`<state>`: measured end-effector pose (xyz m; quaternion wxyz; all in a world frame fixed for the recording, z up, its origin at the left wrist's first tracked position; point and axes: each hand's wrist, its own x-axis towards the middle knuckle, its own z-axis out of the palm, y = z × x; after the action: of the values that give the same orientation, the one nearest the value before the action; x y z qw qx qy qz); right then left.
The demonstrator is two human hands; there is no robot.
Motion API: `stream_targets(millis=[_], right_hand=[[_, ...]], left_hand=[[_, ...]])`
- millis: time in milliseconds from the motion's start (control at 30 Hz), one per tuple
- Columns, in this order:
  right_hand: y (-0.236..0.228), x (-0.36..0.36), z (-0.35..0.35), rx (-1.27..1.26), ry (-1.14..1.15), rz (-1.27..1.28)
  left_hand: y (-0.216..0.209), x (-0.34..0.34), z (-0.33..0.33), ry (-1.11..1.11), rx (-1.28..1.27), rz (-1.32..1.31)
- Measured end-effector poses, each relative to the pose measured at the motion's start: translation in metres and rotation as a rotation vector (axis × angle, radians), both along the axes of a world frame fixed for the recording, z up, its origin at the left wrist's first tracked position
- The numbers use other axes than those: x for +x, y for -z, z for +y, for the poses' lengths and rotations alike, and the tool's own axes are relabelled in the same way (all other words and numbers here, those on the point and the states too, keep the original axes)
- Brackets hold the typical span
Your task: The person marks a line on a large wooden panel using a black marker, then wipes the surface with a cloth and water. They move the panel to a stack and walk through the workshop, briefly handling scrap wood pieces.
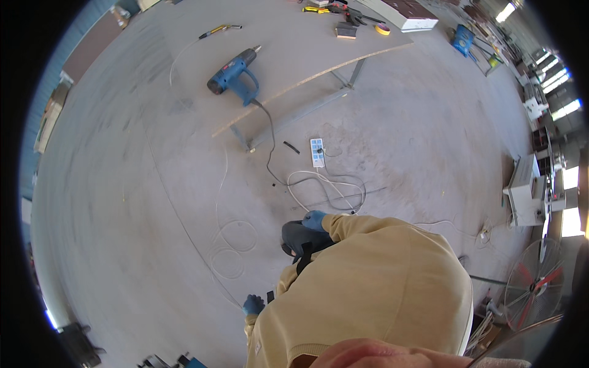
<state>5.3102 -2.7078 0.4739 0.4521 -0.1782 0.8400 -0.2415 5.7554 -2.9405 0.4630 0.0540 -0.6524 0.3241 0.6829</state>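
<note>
I look down over my own yellow sweatshirt (368, 288) at a grey concrete floor. My right hand (314, 219), in a blue glove, rests on the top of a dark grey object with a black strap (299, 240) held close against my body; whether the fingers grip it is unclear. My left hand (253, 304), also in a blue glove, hangs low beside my hip with its fingers curled. A small black piece (270, 296) shows right next to it; I cannot tell if the hand holds it.
A blue corded power tool (236, 76) lies on a board table (319, 72), with hand tools (343, 12) and a yellow tape roll (382, 29) at its far end. On the floor lie a white power strip (317, 152) and looped white cables (230, 248). A red-bladed fan (534, 283) stands at right.
</note>
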Motion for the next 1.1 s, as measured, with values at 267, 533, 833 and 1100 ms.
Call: stream_targets(millis=[267, 533, 833, 1100], right_hand=[[-0.002, -0.06, -0.214, -0.108, -0.106, 0.007], [-0.069, -0.091, -0.439, -0.343, -0.634, 0.024], [-0.097, -0.09, -0.562, -0.128, -0.655, -0.125], [-0.014, -0.083, -0.739, -0.04, -0.646, -0.014]], left_hand=[[-0.024, -0.165, -0.224, 0.015, -0.27, 0.021], [-0.036, -0.156, -0.301, -0.017, -0.136, -0.051], [0.013, -0.168, -0.434, 0.095, -0.011, 0.017], [0.025, -0.158, -0.651, -0.006, -0.151, 0.054]])
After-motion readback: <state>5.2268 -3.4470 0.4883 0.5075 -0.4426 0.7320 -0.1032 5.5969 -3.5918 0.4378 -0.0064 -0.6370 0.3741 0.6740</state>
